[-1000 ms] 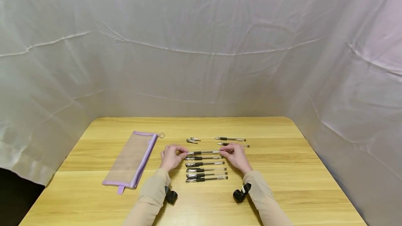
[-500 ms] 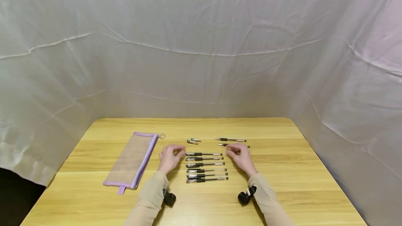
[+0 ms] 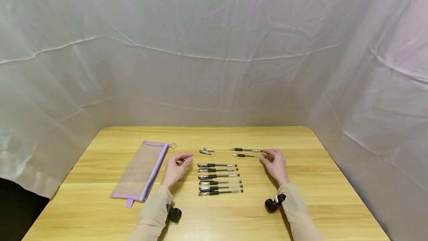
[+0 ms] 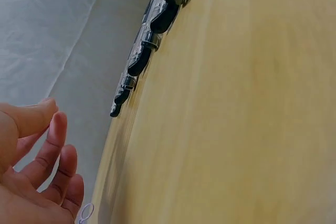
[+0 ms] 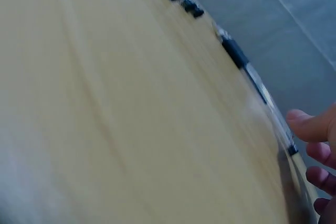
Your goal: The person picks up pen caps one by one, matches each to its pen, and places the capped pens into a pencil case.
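Note:
In the head view my right hand [image 3: 275,164] is at the tail ends of two uncapped pens, the nearer pen [image 3: 242,156] and the farther pen [image 3: 245,150]. From the right wrist view, the thumb and bent fingers stand apart beside an uncapped pen [image 5: 236,53] lying on the table; no grip shows. My left hand [image 3: 175,169] hovers left of a column of capped gel pens [image 3: 214,176], its fingers loosely curved around nothing. In the left wrist view, the cap ends of several pens [image 4: 142,59] lie ahead of that hand [image 4: 37,150]. Two loose pen caps [image 3: 205,151] lie farther back.
A purple-edged mesh zip pouch [image 3: 138,172] with a ring lies on the wooden table [image 3: 214,218], left of my left hand. Grey fabric [image 3: 214,84] hangs behind and at both sides. Each wrist carries a small black camera [image 3: 175,214].
Both hands have let go of the farthest capped pen, which stays in the column. My left hand has drawn back left; my right has moved right to the uncapped pens' tail ends.

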Motion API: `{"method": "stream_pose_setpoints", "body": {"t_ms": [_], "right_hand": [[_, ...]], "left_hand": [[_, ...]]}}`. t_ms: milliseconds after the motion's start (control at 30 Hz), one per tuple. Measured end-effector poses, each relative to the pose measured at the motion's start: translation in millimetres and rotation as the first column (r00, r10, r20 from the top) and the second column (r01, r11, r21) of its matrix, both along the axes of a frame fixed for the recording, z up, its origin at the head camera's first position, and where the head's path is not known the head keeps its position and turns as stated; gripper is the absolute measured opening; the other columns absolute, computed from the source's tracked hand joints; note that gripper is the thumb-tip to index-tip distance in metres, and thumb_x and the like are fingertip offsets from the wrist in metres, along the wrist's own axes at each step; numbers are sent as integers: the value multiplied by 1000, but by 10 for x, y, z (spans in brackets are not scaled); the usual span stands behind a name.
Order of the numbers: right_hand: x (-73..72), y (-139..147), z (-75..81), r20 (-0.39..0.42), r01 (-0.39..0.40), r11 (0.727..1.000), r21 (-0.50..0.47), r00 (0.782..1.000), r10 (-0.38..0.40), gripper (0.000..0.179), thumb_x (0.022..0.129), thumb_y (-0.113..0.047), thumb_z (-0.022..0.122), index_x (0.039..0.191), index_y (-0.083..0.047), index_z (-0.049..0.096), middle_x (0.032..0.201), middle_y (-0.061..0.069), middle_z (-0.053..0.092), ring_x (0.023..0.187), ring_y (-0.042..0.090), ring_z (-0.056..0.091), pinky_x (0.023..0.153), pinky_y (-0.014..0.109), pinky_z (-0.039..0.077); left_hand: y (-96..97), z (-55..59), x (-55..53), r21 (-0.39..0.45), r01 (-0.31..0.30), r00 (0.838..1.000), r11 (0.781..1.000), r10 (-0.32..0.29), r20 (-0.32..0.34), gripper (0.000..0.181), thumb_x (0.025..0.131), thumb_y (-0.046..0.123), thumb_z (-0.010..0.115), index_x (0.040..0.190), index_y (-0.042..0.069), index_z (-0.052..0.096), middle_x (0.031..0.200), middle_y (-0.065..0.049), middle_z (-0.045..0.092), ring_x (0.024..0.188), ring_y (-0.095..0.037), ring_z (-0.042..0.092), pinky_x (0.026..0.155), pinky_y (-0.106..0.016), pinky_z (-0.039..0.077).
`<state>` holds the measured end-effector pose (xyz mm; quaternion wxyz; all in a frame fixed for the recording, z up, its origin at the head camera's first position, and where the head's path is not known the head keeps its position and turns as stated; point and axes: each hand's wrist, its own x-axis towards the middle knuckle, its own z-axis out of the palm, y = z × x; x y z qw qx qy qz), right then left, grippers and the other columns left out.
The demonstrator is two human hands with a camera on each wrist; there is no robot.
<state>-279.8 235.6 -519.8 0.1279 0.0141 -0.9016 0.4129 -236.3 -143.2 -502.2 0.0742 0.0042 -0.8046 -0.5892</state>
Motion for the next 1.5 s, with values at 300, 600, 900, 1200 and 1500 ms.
{"method": "stream_pose_setpoints", "body": {"t_ms": [300, 600, 900, 1200, 1500], "right_hand": [[-27, 85, -36, 4, -18, 997, 70, 1000, 17, 35, 92, -16, 72, 122, 2, 69, 119, 23, 62, 104, 39, 57, 102, 58, 33], [-57, 91, -31, 35, -15, 996, 87, 999, 12, 33, 92, -16, 72, 121, 1, 70, 119, 23, 66, 105, 39, 57, 103, 58, 29], [-84, 92, -35, 52, -11, 994, 108, 999, 6, 25, 91, -15, 73, 112, -2, 74, 109, 19, 70, 103, 36, 60, 101, 56, 28], [-74, 75, -34, -3, -42, 991, 124, 999, 43, 8, 88, -13, 76, 92, -6, 76, 89, 11, 71, 86, 27, 59, 91, 50, 29], [-16, 44, -3, -4, -50, 996, 77, 999, 50, 7, 89, -13, 75, 95, -8, 76, 88, 9, 75, 76, 8, 60, 82, 30, 43]], "left_hand": [[-7, 30, 24, 22, 2, 1000, 1000, -2, -8, 22, 91, 12, 73, 111, 3, 74, 101, -15, 72, 86, -12, 57, 73, -16, 45], [-17, 17, 23, 16, 3, 1000, 1000, -3, -22, 24, 91, 11, 72, 112, -2, 72, 101, -18, 72, 84, -10, 56, 72, -16, 44], [-19, -17, 20, 35, -5, 1000, 999, 5, -11, 23, 91, 9, 73, 111, 0, 73, 102, -17, 72, 84, -11, 56, 73, -17, 43], [22, 53, 63, 25, -30, 1000, 999, 30, 5, 22, 90, 5, 71, 112, -1, 72, 103, -20, 71, 84, -13, 56, 74, -16, 42], [-17, -43, -12, 18, -9, 1000, 1000, 9, 6, 21, 90, 7, 72, 111, 2, 73, 103, -16, 72, 84, -11, 56, 76, -17, 45]]}}
